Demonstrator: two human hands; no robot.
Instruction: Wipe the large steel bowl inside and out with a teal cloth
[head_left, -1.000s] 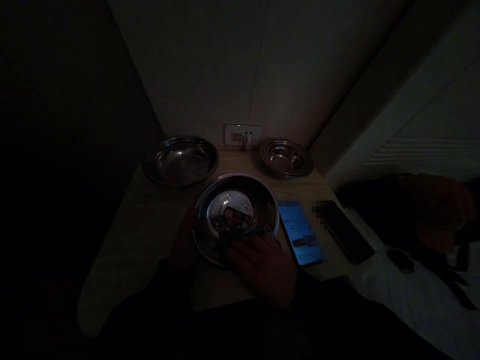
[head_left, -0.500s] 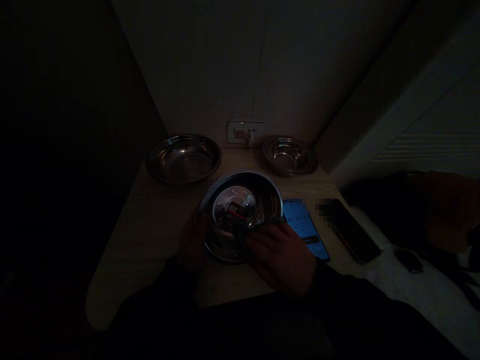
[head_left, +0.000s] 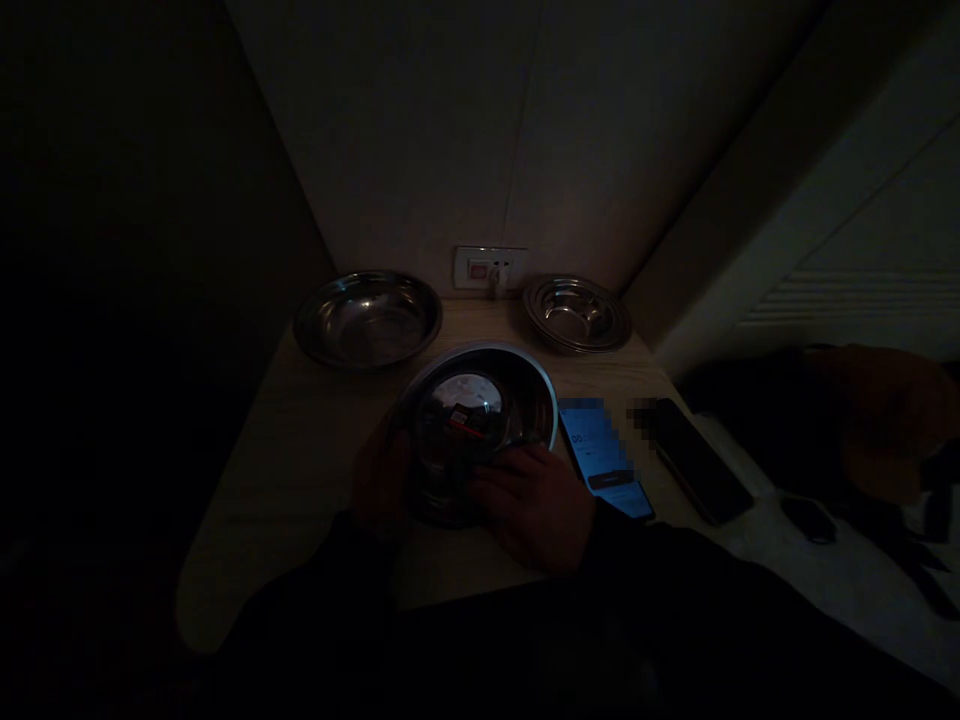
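In the head view, the steel bowl [head_left: 541,385] sits at the near middle of the desk [head_left: 285,480], between the two hands, with a label [head_left: 463,420] in its base. The left hand [head_left: 381,480] has its fingers closed on the bowl's left side; a firm hold low on that wall should keep it from turning. The right hand [head_left: 536,505] is at the near right inside, fingers close together on what looks like a dark cloth [head_left: 466,466], though the gloom blurs its edges. Best to press with flat fingers, follow the curve of the wall, and ease off at the rim so the bowl doesn't tip. Mind the right elbow and wrist: the lit phone [head_left: 600,445] lies just beside the bowl.
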